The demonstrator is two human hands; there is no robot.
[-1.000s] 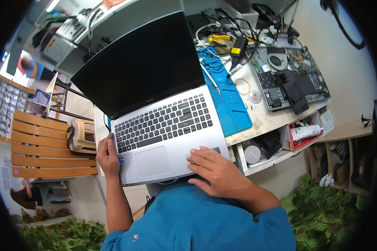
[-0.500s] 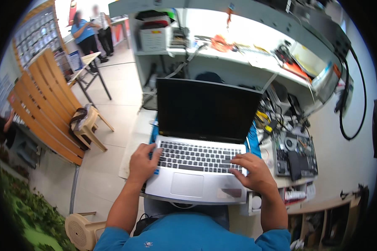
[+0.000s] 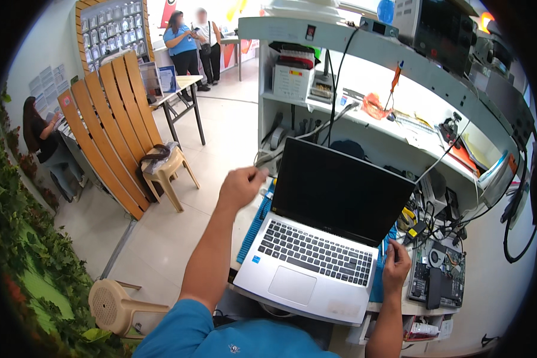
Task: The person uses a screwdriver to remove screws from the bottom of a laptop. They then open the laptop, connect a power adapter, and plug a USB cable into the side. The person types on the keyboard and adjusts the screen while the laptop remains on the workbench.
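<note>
A silver laptop [image 3: 292, 285] lies unfolded in front of me, its dark screen [image 3: 340, 194] raised and blank. Left of that screen, my left hand [image 3: 240, 186] hovers with its fingers curled together, apart from the laptop. I see nothing in its grasp. My right hand [image 3: 396, 265] is beside the keyboard's right edge, near the screen's lower corner. Its fingers are bent inward with nothing visible in them; whether they touch the laptop's side I cannot tell. Parts of a blue ribbed mat [image 3: 255, 230] stick out beneath the laptop.
Right of the laptop lies an opened laptop chassis [image 3: 438, 271] with bare boards, near tangled cables and yellow-handled pliers [image 3: 407, 218]. A shelf unit [image 3: 268, 77] stands behind. A slatted wooden panel [image 3: 110, 134] and plastic chair [image 3: 167, 170] are at left. Other people stand far off.
Both hands have come off the laptop's keyboard area. The left rose beside the screen, and the right moved to the laptop's right side. The whole view has turned left.
</note>
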